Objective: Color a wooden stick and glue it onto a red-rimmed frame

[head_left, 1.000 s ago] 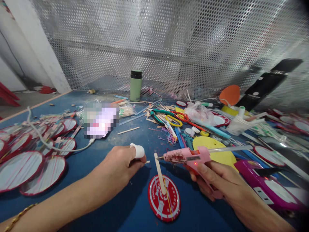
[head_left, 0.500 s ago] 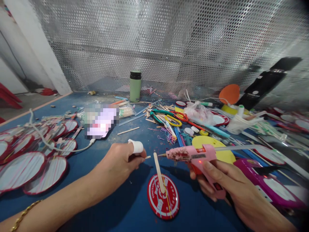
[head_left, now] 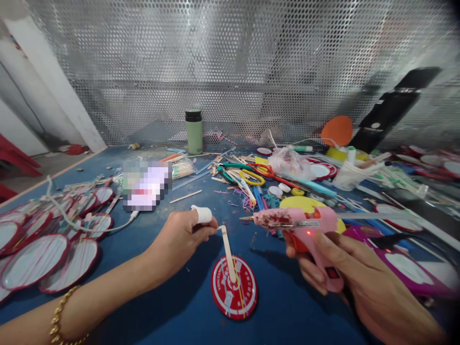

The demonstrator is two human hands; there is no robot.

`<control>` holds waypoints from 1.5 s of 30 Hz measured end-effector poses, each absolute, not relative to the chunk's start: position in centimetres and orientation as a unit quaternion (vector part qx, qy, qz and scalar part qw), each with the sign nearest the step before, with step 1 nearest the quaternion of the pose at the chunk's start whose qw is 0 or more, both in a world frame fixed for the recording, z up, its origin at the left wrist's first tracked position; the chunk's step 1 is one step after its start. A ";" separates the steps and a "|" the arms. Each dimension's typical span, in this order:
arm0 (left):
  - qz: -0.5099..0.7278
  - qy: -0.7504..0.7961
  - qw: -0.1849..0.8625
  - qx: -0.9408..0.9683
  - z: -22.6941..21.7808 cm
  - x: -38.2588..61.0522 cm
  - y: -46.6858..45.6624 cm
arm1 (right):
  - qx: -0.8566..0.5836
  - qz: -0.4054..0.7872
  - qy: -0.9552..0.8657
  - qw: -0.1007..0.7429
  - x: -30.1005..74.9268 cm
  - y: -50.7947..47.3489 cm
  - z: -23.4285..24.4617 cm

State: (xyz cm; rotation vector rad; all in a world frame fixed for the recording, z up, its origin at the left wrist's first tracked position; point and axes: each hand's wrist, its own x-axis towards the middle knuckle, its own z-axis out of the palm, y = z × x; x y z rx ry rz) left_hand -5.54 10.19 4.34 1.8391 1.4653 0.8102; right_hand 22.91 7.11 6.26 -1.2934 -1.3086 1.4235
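Observation:
My left hand (head_left: pixel 179 235), with white tape (head_left: pixel 204 215) round a finger, pinches a thin wooden stick (head_left: pixel 219 228), mostly hidden by the fingers. Its visible tip meets the upper end of a flat craft stick (head_left: pixel 227 251), or nearly so. That craft stick lies with its lower end on a round red lid (head_left: pixel 247 287) printed in white, which has a yellow strip across it. In my right hand (head_left: pixel 334 258) is a pink glue gun (head_left: pixel 319 221) with a glue stick (head_left: pixel 370 216) in its back. The nozzle points left, apart from the craft stick.
Several red-rimmed discs (head_left: pixel 34 261) are heaped at the left beside a phone (head_left: pixel 149 187) on a white cable. Behind stand a green bottle (head_left: pixel 194 134) and scissors (head_left: pixel 251 176) among loose sticks. A purple device (head_left: pixel 381 258) lies at the right.
The glue gun's nozzle has drawn back to the right, away from the craft stick. My left hand has brought the thin stick to the craft stick's upper end.

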 end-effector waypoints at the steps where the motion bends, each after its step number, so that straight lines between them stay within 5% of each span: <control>1: 0.306 0.553 0.318 0.707 4.2 -5.4 10.3 | -0.508 0.573 -0.511 0.390 23.0 7.1 6.2; 15: 0.298 0.506 0.226 0.777 3.8 -5.2 10.8 | -0.494 0.597 -0.510 0.374 23.2 7.0 6.0; 45: 0.291 0.504 0.223 0.782 3.9 -4.9 10.7 | -0.493 0.605 -0.498 0.379 23.0 6.6 5.8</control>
